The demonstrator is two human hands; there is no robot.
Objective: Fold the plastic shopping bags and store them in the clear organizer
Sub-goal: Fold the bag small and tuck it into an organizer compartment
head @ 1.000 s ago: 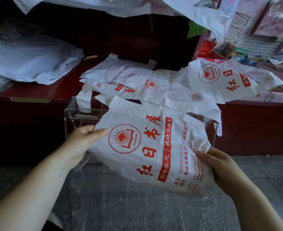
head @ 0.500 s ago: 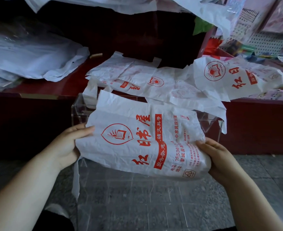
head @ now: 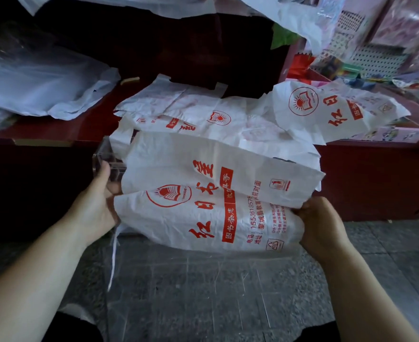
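Bag between hands, before organizer; counter behind.

Clear organizer: one corner visible, remainder hidden behind held bag.
Left hand: fingers behind the bag, unseen.
Right hand: fingertips buried in the fold.
Shelf goods, upper right: blurred, possibly stationery.
Bag's smallest print: illegible.

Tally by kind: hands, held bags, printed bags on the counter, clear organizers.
hands: 2, left hand, right hand
held bag: 1
counter bags: at least 2, pile overlaps, exact count unclear
clear organizer: 1
total: at least 6
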